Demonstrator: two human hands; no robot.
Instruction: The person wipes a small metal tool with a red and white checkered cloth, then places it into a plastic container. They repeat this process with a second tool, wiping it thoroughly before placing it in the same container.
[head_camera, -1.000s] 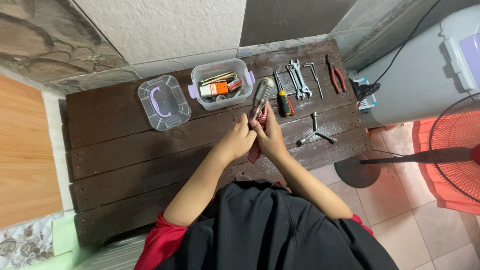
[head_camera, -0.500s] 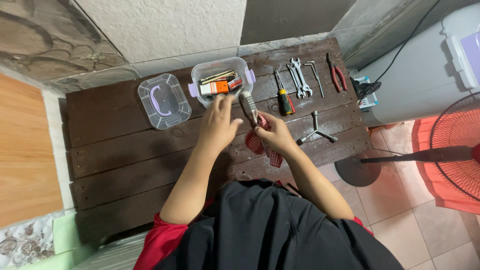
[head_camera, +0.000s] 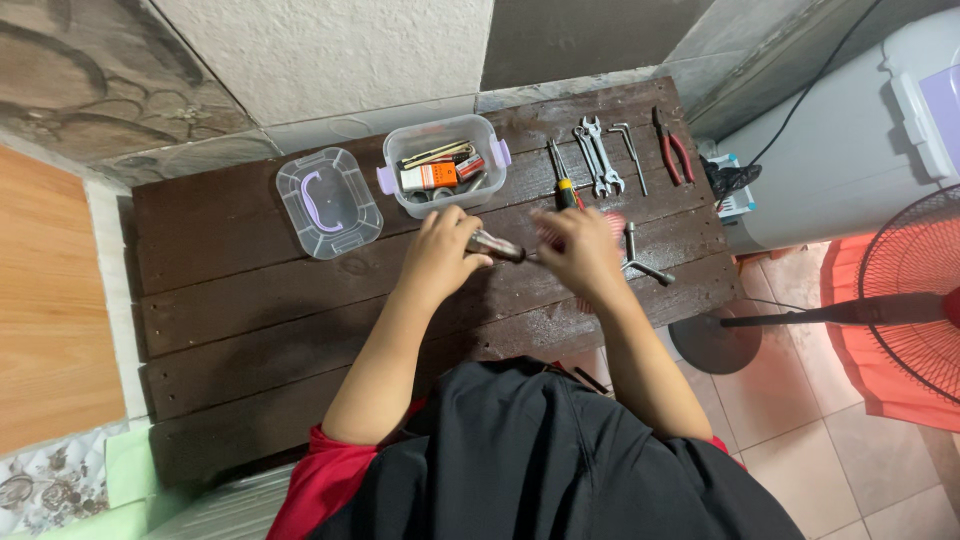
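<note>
The left hand (head_camera: 440, 250) closed its fingers around a metal tool (head_camera: 497, 245) lying across the dark wooden table (head_camera: 230, 300), at six o'clock from the clear plastic box (head_camera: 442, 165). The right hand (head_camera: 580, 250) gripped a red cloth (head_camera: 612, 224) at the tool's three o'clock end.

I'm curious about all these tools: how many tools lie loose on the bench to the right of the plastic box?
6 or so: screwdriver, two wrenches, hex key, red pliers, three-way wrench. The right hand may hide more.

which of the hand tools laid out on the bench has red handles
The pliers, farthest right in the back row. The spanners and hex key beside them are bare metal.
</note>
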